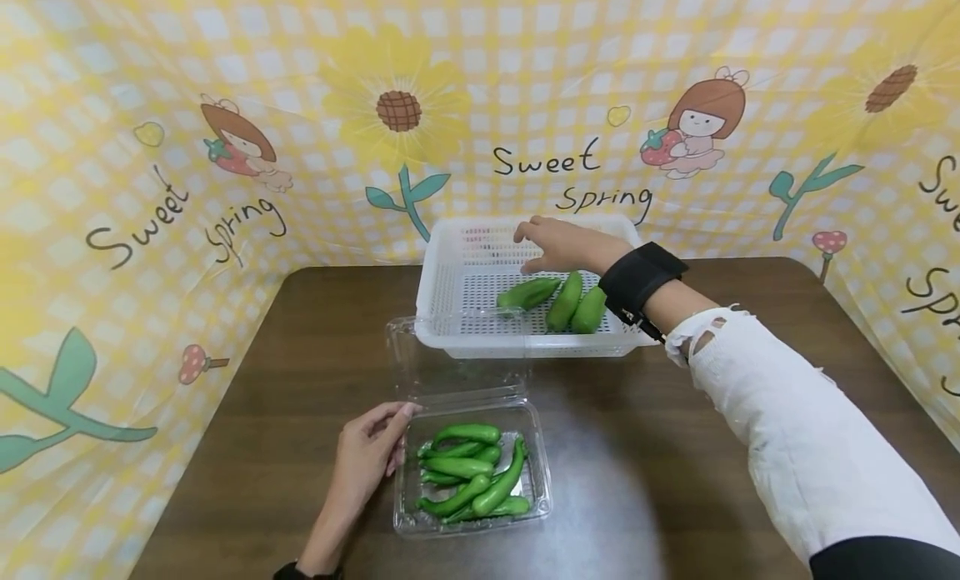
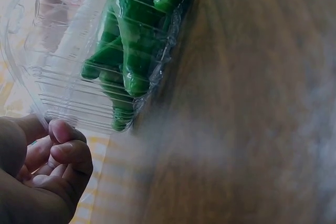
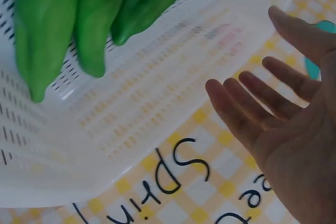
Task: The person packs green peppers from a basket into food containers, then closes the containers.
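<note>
My left hand (image 1: 367, 451) pinches the left rim of a clear plastic clamshell box (image 1: 547, 472) between thumb and fingers. Several slender green peppers (image 1: 457, 467) lie heaped inside the box, and its hinged lid (image 1: 457, 376) stands raised at the back, overlapping the basket's front in the head view. Over the white plastic basket (image 1: 442, 272) hovers my right hand (image 1: 570, 244), its fingers spread and loosely bent with nothing in them. Three thicker green peppers (image 3: 44, 30) rest on the basket's perforated floor, apart from the right hand in the right wrist view.
Under everything is a dark brown wooden table (image 1: 315, 338). Yellow-and-white checked cloth (image 1: 480, 88) printed with flowers and figures rises behind and along both sides. The basket stands at the table's back edge, near the cloth.
</note>
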{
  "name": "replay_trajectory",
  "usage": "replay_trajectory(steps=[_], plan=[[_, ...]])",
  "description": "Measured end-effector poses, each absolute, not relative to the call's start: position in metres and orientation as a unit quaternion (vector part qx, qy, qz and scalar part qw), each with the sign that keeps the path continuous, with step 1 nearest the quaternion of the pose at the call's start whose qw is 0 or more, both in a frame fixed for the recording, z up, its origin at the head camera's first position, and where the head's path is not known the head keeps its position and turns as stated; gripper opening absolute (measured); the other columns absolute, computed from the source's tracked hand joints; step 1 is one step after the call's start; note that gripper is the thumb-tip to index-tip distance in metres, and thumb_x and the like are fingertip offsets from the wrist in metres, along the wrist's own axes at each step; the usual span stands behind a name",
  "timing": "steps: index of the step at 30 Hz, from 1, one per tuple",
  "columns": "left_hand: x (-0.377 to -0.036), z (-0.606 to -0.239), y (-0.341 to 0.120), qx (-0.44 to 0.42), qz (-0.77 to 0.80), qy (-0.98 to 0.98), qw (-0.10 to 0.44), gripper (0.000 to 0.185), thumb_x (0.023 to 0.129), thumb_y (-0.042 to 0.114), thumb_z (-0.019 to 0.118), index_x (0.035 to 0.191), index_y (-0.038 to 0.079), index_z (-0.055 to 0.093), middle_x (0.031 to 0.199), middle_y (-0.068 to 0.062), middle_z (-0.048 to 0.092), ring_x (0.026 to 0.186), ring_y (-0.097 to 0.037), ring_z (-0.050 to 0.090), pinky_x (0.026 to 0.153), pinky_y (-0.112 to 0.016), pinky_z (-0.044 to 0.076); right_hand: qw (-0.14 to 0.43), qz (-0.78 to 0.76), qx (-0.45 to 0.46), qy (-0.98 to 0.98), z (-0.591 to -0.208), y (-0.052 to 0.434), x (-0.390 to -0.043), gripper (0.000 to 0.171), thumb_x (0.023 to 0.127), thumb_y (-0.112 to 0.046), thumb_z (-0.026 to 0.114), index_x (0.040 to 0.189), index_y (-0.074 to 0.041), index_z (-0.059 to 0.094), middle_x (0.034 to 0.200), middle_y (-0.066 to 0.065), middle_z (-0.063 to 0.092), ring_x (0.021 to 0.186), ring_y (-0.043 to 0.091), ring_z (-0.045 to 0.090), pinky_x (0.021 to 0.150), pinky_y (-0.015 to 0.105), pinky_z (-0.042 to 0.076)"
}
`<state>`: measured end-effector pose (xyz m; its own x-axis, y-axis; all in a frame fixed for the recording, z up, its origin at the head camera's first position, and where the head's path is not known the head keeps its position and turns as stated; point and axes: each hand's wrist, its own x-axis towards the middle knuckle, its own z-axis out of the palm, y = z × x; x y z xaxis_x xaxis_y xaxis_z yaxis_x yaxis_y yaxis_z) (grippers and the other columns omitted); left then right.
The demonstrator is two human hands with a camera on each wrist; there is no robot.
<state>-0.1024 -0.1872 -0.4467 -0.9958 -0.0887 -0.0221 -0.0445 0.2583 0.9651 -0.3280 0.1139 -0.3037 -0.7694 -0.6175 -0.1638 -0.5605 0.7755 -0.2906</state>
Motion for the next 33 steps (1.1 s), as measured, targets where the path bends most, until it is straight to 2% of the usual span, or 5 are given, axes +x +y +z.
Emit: replay_trajectory(steps=[8, 15, 22, 26, 33], plan=[[-0.102, -0.446, -0.187, 0.041, -0.613, -0.789, 0.017, 0.025, 0.097, 0.032, 0.065, 0.104, 0.010, 0.075, 0.062, -0.012, 0.056, 0.041, -0.013, 0.048, 0.036, -0.028, 0.042, 0.160, -0.082, -0.308, 0.934, -0.321, 0.111, -0.337, 0.058, 0.092, -0.023, 0.072, 0.143, -0.009, 0.047, 0.145, 0.018, 0.044, 0.127, 0.032, 0.051, 0.108, 0.045, 0.043], [-0.103, -0.446, -0.188, 0.031, -0.618, -0.785, 0.020, 0.025, 0.097, 0.029, 0.065, 0.105, 0.008, 0.075, 0.061, -0.010, 0.056, 0.041, -0.012, 0.047, 0.035, -0.027, 0.041, 0.198, -0.037, -0.282, 0.938, -0.337, 0.105, -0.340, 0.066, 0.090, -0.014, 0.074, 0.147, -0.011, 0.042, 0.148, 0.017, 0.043, 0.126, 0.033, 0.051, 0.106, 0.045, 0.045], [-0.104, -0.446, -0.190, 0.028, -0.619, -0.785, 0.014, 0.026, 0.097, 0.027, 0.065, 0.106, 0.004, 0.074, 0.059, -0.009, 0.055, 0.041, -0.011, 0.047, 0.035, -0.026, 0.041, 0.213, -0.009, -0.273, 0.938, -0.356, 0.098, -0.343, 0.068, 0.089, -0.022, 0.076, 0.147, -0.015, 0.042, 0.149, 0.013, 0.045, 0.130, 0.032, 0.051, 0.109, 0.045, 0.043], [-0.104, -0.447, -0.190, 0.030, -0.621, -0.784, 0.010, 0.027, 0.097, 0.028, 0.064, 0.107, 0.004, 0.073, 0.060, -0.007, 0.055, 0.041, -0.011, 0.047, 0.036, -0.026, 0.041, 0.206, 0.010, -0.282, 0.937, -0.364, 0.096, -0.344, 0.067, 0.088, -0.026, 0.077, 0.146, -0.017, 0.045, 0.144, 0.013, 0.050, 0.130, 0.032, 0.051, 0.110, 0.046, 0.042], [-0.103, -0.449, -0.190, 0.034, -0.623, -0.781, 0.011, 0.026, 0.097, 0.026, 0.065, 0.107, 0.004, 0.073, 0.060, -0.008, 0.056, 0.041, -0.011, 0.047, 0.035, -0.026, 0.041, 0.187, 0.029, -0.311, 0.931, -0.374, 0.093, -0.346, 0.054, 0.089, -0.025, 0.076, 0.137, -0.019, 0.054, 0.128, 0.011, 0.059, 0.112, 0.027, 0.057, 0.100, 0.042, 0.047]])
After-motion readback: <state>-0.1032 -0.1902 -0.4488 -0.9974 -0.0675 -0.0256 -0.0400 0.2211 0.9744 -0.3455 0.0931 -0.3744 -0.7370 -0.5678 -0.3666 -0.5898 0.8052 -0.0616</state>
